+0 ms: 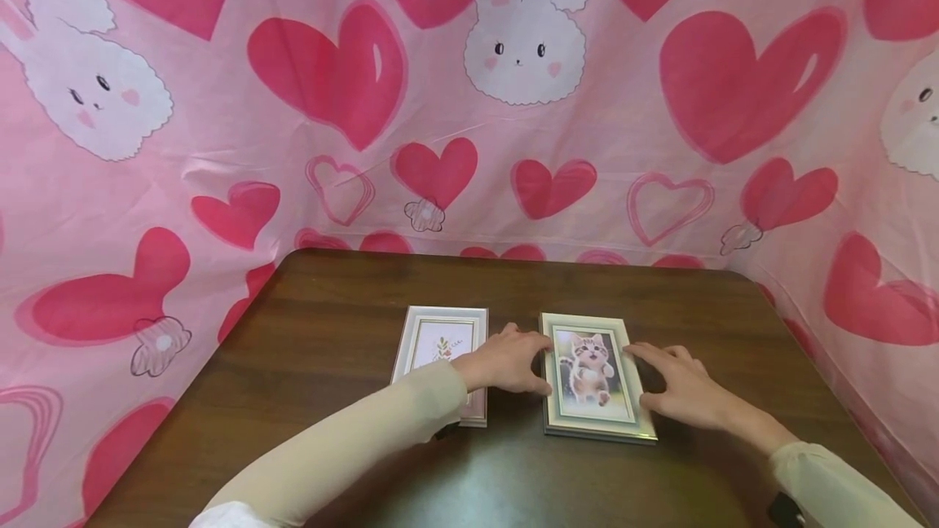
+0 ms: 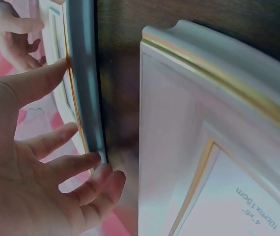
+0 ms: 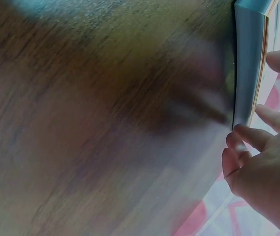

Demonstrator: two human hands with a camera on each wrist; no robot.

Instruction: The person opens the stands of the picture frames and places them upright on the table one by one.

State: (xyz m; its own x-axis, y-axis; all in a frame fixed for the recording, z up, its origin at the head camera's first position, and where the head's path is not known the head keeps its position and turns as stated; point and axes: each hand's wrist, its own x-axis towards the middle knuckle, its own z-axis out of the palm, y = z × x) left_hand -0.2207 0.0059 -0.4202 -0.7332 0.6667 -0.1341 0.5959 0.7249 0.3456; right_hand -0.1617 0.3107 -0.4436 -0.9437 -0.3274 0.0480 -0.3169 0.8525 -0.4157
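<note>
A pale picture frame with a kitten photo [image 1: 590, 373] lies flat on the table between both hands. My left hand [image 1: 509, 361] touches its left side with thumb and fingertips, and my right hand [image 1: 685, 389] does the same along the right side. In the left wrist view, the left fingers [image 2: 37, 83] are spread along the frame's thick edge [image 2: 83, 73]. The right wrist view has the right hand [image 3: 272, 172] against the opposite edge [image 3: 250, 64]. A second, whitish frame with a floral print [image 1: 440, 336] lies to the left, partly hidden under the left forearm.
Both frames lie on a dark brown wooden table [image 1: 352, 283] with rounded far corners. Pink cloth [image 1: 440, 121] printed with hearts and rabbits hangs behind the table and at its sides. A gap of bare wood separates the two frames.
</note>
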